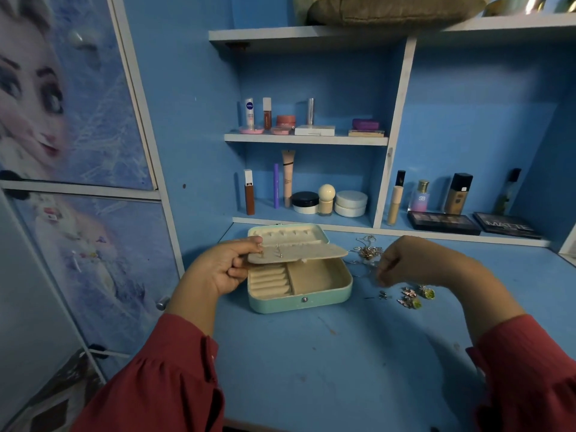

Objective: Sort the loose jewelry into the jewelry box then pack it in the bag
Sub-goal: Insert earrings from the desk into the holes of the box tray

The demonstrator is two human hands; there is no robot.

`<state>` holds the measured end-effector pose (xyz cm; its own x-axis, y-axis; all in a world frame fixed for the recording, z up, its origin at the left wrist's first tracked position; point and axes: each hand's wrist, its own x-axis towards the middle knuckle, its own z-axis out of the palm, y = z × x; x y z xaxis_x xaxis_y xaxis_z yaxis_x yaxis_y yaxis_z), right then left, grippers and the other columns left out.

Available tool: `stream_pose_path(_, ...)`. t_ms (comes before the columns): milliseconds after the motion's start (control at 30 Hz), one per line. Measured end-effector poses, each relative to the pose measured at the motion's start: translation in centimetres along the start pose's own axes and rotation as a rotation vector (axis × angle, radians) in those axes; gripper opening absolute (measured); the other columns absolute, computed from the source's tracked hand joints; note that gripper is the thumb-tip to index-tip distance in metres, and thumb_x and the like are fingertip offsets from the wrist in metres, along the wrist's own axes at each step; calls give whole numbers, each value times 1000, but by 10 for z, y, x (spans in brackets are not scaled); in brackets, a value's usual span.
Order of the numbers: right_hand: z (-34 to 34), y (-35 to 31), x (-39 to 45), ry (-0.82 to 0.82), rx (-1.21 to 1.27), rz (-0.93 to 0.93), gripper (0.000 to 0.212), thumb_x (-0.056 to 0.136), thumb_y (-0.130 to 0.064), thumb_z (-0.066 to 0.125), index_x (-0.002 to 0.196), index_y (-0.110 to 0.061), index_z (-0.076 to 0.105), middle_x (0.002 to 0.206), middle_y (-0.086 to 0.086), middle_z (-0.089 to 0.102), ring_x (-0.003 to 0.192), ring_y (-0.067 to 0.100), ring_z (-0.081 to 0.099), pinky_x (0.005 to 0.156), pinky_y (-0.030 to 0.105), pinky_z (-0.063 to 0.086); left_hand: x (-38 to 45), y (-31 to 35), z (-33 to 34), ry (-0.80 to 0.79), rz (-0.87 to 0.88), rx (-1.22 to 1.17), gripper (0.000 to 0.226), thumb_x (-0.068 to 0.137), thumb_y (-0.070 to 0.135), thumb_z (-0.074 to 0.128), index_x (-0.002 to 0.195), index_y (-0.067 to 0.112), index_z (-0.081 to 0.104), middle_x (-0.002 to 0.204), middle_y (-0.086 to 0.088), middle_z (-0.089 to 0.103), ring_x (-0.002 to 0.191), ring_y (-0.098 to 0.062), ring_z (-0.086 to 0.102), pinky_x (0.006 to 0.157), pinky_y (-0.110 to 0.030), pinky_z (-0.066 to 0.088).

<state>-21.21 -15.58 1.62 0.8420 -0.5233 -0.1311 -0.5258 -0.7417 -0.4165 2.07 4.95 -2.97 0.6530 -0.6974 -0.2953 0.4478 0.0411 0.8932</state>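
A mint-green jewelry box [299,302] lies open on the blue desk, its cream inside showing ring rolls on the left and a bare compartment on the right. My left hand [218,271] pinches the left edge of the box's cream inner flap [311,252], which carries a few small earrings. My right hand [414,263] hovers to the right of the box with curled fingers, over loose jewelry; whether it holds a piece is unclear. A tangle of chains [367,251] lies behind it. Small earrings [411,296] with green and pink bits lie in front. No bag is in view.
Shelves behind the desk hold cosmetics: tubes, jars [350,203], bottles and two dark palettes [444,222]. A cupboard door with a cartoon print [71,120] stands on the left. The bare desk surface [343,369] stretches toward me.
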Motion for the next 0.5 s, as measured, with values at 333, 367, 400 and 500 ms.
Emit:
stream_pose_path(333,2,-1,-2,-40,-315,47,15,74,-30,77,87,-23,78,86,-6,73,79,12,67,82,34,57,1,0,1,-3,16,36,20,88,-6,52,87,13,59,72,-3,47,26,-3,25,23,-11,18)
stream_pose_path(367,3,-1,-1,-39,-327,47,16,74,-31,77,87,-23,78,87,-5,73,80,13,66,82,34,57,1,0,0,-6,15,35,20,88,-6,51,87,13,59,73,-4,47,26,-3,25,23,-11,18)
stream_pose_path(400,4,-1,0,-39,-336,48,17,74,-32,77,87,-22,78,86,-4,72,78,13,66,80,32,57,1,0,0,-6,14,35,20,88,-6,51,87,13,59,74,-4,47,25,-3,25,23,-11,19)
stream_pose_path(500,5,-1,1,-44,-364,51,21,74,-36,77,88,-20,77,85,-2,71,69,12,61,70,29,54,0,0,1,-4,18,34,20,88,-6,51,87,12,59,74,-4,46,25,-3,26,23,-11,18)
